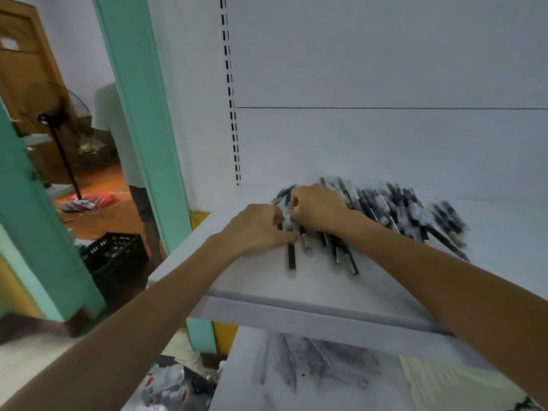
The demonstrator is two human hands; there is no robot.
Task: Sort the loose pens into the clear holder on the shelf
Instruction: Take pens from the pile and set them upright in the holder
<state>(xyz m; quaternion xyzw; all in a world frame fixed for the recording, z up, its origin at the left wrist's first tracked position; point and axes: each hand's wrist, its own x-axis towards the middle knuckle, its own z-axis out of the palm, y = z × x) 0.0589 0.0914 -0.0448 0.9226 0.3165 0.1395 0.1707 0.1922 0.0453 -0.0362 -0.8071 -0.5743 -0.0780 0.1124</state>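
Left hand [258,229] and right hand [318,207] huddle fingertip to fingertip over the pens [400,209] strewn across the shelf [267,289]. Blur hides whether either actually grips. Best gather a few, ends aligned. No clear holder discernible.

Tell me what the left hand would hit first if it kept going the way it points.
The right hand, almost at once: the left hand points at its fingers, over the pens. Blur hides whether they already touch.
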